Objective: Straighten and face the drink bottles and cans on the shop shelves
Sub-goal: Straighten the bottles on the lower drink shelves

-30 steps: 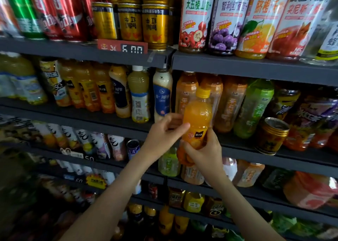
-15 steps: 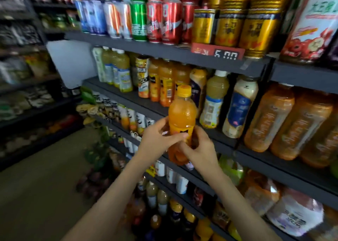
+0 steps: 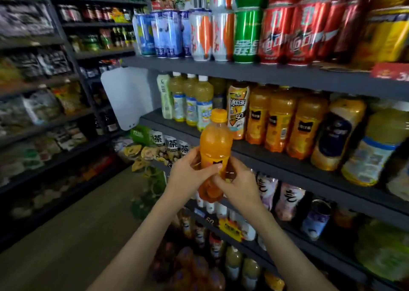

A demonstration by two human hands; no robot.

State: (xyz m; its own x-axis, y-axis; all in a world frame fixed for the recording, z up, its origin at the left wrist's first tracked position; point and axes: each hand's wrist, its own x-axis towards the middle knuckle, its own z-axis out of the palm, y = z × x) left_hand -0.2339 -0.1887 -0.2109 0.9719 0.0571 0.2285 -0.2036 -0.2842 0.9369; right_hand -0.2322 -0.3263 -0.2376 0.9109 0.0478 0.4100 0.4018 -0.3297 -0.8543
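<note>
**A:** Where is our orange bottle (image 3: 215, 144)?

**B:** We hold it off the shelves, upright with the cap on top, just in front of the near edge of the middle shelf (image 3: 276, 164). Our left hand (image 3: 188, 178) wraps its left side with the thumb across the label. Our right hand (image 3: 241, 184) pinches the lower right side. Both grips are closed on the bottle.

**A:** And which way does it go?

**B:** We judge it belongs with the row of matching orange bottles (image 3: 280, 122), which stands to the right and farther back on that shelf. From our grip the spot lies right and far, at about the bottle's own height. Its long axis is vertical, so it needs carrying and perhaps a turn, not tipping. The right hand is nearer the row.

**A:** What can't we make out?

**B:** Our fingers cover the bottle's lower half and most of the label, so we cannot tell how squarely it faces. We cannot see whether the row has a free gap. The cans (image 3: 276, 32) above and everything at the right edge are smeared.
</note>
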